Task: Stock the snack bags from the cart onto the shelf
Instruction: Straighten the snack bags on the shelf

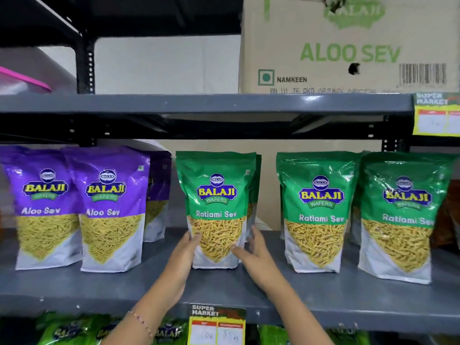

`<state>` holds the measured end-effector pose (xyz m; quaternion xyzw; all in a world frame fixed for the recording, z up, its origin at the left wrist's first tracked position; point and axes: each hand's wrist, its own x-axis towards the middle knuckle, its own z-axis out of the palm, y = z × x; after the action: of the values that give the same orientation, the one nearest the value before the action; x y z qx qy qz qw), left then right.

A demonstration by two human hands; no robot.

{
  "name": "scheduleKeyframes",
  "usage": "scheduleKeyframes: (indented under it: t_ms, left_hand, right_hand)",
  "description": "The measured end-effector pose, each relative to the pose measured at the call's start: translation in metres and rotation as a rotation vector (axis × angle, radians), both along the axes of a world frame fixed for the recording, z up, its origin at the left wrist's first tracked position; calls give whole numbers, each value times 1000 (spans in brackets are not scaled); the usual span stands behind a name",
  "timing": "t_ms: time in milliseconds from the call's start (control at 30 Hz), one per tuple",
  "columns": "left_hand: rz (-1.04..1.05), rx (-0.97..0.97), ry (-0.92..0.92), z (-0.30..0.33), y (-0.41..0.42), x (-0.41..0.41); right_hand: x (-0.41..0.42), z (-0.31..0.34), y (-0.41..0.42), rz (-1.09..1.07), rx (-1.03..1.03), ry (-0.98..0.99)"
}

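Note:
A green Ratlami Sev bag [216, 195] stands upright on the grey shelf [224, 290], in the middle of the row. My left hand [185, 250] presses its lower left edge and my right hand [251, 252] holds its lower right edge, thumb on the front. Another green bag stands right behind it, mostly hidden. Two more Ratlami Sev bags [317, 215] [400, 220] stand to the right. Purple Aloo Sev bags [47, 205] [112, 207] stand to the left. The cart is out of view.
A cardboard Aloo Sev box [348, 46] sits on the shelf above. Yellow price tags [216, 327] [435, 115] hang on the shelf edges. More green bags [69, 329] fill the shelf below. A gap lies between the held bag and the bags to the right.

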<state>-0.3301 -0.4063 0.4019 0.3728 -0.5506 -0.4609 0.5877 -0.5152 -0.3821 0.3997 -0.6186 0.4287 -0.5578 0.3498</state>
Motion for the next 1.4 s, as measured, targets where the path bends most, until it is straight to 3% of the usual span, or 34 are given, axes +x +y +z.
scheduleKeyframes:
  t_ms: [167,433,800,900,1000,1067,1167,1267,1400]
  left_hand:
    - [-89,-83,-107,6,16,-10]
    - [-141,-53,-262,3,19,-9]
    - [-206,-17,-297,12,28,-3]
    - [-15,-66,-307,10,33,16]
    - [384,-336,-216,11,49,61]
    - [604,-444,-132,11,54,99]
    - [675,-330,-37,6,45,155]
    - [601,-161,-99,3,37,189]
    - [526,-46,-202,3,31,205]
  right_hand:
    - [-4,-4,3,13,32,-44]
    - [-7,-2,14,-46,-6,-97]
    - [-7,-5,8,-90,-11,-155]
    - [-6,3,22,-203,-96,-195]
    - [17,15,48,-394,-409,-256]
    - [48,19,58,-392,-517,-254]
    - [115,15,48,-176,-406,-142]
    - [178,1,20,75,-161,-33]
    - [215,-4,-6,162,12,109]
